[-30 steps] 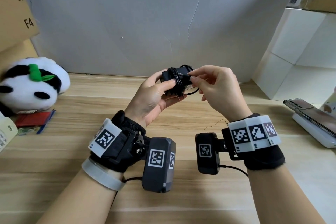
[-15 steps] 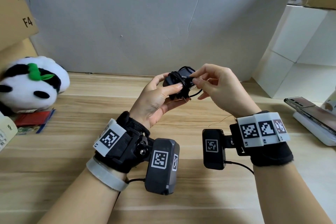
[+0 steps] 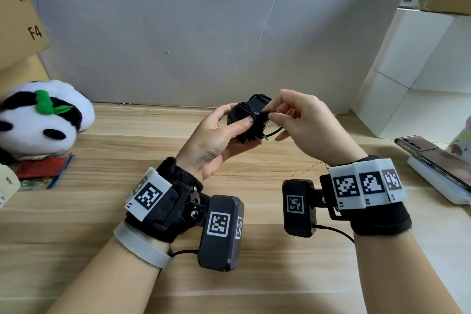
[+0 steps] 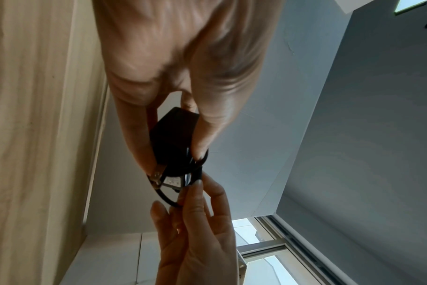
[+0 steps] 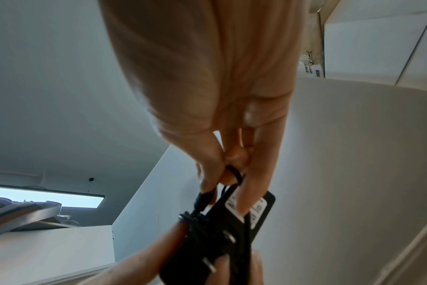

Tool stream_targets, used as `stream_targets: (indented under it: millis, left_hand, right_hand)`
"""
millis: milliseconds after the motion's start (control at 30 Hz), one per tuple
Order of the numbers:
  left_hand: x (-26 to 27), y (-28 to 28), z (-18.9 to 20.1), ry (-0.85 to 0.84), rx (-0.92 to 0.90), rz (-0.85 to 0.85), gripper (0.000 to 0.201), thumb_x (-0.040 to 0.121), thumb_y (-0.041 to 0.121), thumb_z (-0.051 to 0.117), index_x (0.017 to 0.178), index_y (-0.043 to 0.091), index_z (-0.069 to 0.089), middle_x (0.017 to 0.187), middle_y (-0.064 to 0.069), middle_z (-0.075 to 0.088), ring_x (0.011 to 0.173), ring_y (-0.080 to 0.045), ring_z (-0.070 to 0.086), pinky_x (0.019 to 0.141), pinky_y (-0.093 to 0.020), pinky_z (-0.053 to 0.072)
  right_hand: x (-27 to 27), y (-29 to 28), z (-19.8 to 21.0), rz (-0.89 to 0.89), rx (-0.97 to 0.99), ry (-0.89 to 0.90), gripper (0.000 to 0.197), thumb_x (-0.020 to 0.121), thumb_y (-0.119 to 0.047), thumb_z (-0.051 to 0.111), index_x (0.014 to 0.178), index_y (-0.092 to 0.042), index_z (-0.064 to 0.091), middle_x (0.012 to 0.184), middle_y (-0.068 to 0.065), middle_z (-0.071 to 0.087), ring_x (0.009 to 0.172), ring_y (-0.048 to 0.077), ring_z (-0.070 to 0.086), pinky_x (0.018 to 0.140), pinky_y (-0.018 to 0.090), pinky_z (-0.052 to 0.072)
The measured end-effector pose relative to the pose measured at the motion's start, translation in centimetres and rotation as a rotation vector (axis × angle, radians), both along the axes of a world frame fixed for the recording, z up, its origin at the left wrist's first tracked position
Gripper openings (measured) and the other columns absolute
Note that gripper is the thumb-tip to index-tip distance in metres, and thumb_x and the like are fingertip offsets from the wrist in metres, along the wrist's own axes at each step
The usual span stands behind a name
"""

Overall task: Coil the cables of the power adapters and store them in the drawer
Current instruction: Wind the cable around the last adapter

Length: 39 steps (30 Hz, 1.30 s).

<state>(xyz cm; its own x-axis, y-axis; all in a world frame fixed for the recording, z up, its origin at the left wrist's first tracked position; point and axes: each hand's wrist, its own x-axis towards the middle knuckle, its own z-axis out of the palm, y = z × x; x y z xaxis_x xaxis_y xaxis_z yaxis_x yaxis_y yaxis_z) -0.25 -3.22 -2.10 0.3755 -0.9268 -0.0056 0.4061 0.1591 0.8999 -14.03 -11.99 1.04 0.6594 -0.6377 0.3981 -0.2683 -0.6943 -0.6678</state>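
Above the wooden desk, head view: left hand [image 3: 216,140] curled round a black power adapter [image 3: 251,120], thumb pressed over the wound cable [image 3: 246,109]; adapter held in the air, clear of the desktop, metal prongs pointing down and to the right.
Right hand, head view: right hand [image 3: 303,127] just beside the adapter, thumb and forefinger pinching the cable's plug end [image 3: 265,115] against the coil; a short loop of slack hanging below.
Surroundings, head view: plush panda [image 3: 43,117] far left, phone [image 3: 433,158] on a white block far right, white boxes [image 3: 418,64] behind; no drawer visible.
Left wrist view: adapter [image 4: 176,135] clamped between thumb and fingers, label and prongs at its lower end; right fingertips [image 4: 195,188] holding the last loop.
Right wrist view: barrel plug [image 5: 202,199] pinched between the fingertips, aimed at the windings; possibly being slid under a turn, though blurred here.
Step in hand: securing the loose end, coiling nearly done.
Next move: tuck the plug under a tight turn, keep the left thumb on the coil, then find the drawer.
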Motion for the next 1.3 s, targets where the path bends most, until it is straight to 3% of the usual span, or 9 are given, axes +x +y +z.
stream_targets:
  millis: [133,300,467,600,733,867,967,1133,1300]
  left_hand:
    - [0.2,0.1,-0.1,-0.119,0.015,-0.041,0.038,0.088,0.005,0.059,0.126,0.005,0.053,0.102,-0.017,0.067,0.083,-0.024,0.07,0.067,-0.031,0.058]
    - [0.6,0.4,0.1,-0.307,0.05,-0.119,0.03,0.091,0.002,0.055,0.12,0.009,0.059,0.099,-0.011,0.066,0.081,-0.019,0.069,0.071,-0.031,0.059]
    - [1.9,1.1,0.6,-0.4,0.113,-0.127,0.037,0.093,0.001,0.052,0.127,0.016,0.055,0.114,-0.014,0.061,0.092,-0.021,0.064,0.066,-0.026,0.057]
    - [2.2,1.3,1.0,-0.383,0.085,-0.124,0.047,0.093,-0.001,0.05,0.135,0.019,0.049,0.12,-0.014,0.057,0.09,-0.02,0.062,0.067,-0.026,0.056]
    - [1.9,1.2,1.2,-0.329,0.039,-0.042,0.041,0.092,-0.001,0.052,0.127,0.02,0.052,0.102,-0.004,0.063,0.075,-0.013,0.064,0.06,-0.021,0.053]
    - [2.1,1.0,1.2,-0.279,0.064,0.013,0.033,0.088,0.0,0.058,0.117,0.016,0.056,0.087,-0.006,0.066,0.067,-0.013,0.066,0.057,-0.021,0.052]
    - [2.3,1.0,1.0,-0.27,0.089,-0.023,0.034,0.087,-0.001,0.059,0.116,0.016,0.059,0.089,-0.007,0.067,0.071,-0.016,0.065,0.06,-0.023,0.053]
    - [2.3,1.2,1.0,-0.206,0.062,-0.094,0.033,0.088,-0.001,0.056,0.114,0.018,0.061,0.092,0.003,0.068,0.075,-0.014,0.067,0.06,-0.022,0.053]
    - [1.5,1.0,0.8,-0.175,0.064,-0.056,0.026,0.09,0.009,0.059,0.115,0.015,0.061,0.091,-0.001,0.066,0.067,-0.011,0.065,0.057,-0.02,0.052]
  right_hand:
    - [-0.1,-0.1,-0.2,0.03,-0.064,0.028,0.009,0.09,-0.01,0.057,0.089,-0.015,0.065,0.076,0.002,0.063,0.063,0.012,0.057,0.067,0.025,0.048]
    - [0.1,-0.4,-0.5,0.06,-0.072,0.022,0.012,0.087,-0.01,0.062,0.085,-0.02,0.069,0.071,-0.01,0.063,0.06,0.002,0.05,0.06,0.012,0.042]
    - [0.8,0.0,-0.8,0.078,0.029,-0.009,0.005,0.084,-0.007,0.065,0.084,-0.011,0.066,0.067,-0.001,0.065,0.052,0.008,0.057,0.051,0.021,0.051]
    - [0.8,0.3,-0.6,0.075,0.065,-0.056,0.006,0.081,-0.007,0.069,0.078,-0.012,0.066,0.062,0.0,0.063,0.049,0.009,0.057,0.053,0.019,0.051]
    - [0.9,0.6,-0.6,0.036,-0.001,-0.086,0.004,0.077,-0.01,0.074,0.078,-0.01,0.069,0.062,-0.006,0.061,0.05,0.008,0.055,0.051,0.018,0.05]
    - [1.1,0.6,-0.7,0.017,-0.043,-0.149,0.003,0.076,-0.005,0.073,0.079,-0.007,0.07,0.064,-0.002,0.064,0.051,0.009,0.059,0.051,0.023,0.052]
    - [1.1,0.6,-0.9,0.01,-0.094,-0.115,0.006,0.076,-0.008,0.073,0.075,-0.012,0.069,0.061,-0.01,0.06,0.051,0.007,0.056,0.054,0.018,0.047]
    - [1.0,0.7,-0.6,-0.015,-0.137,-0.122,0.001,0.079,-0.014,0.071,0.079,-0.015,0.071,0.065,-0.009,0.062,0.058,0.015,0.059,0.061,0.032,0.053]
    - [1.2,0.7,-0.6,-0.063,-0.17,-0.175,0.005,0.08,-0.018,0.072,0.077,-0.022,0.07,0.063,-0.012,0.062,0.054,0.014,0.055,0.056,0.029,0.049]
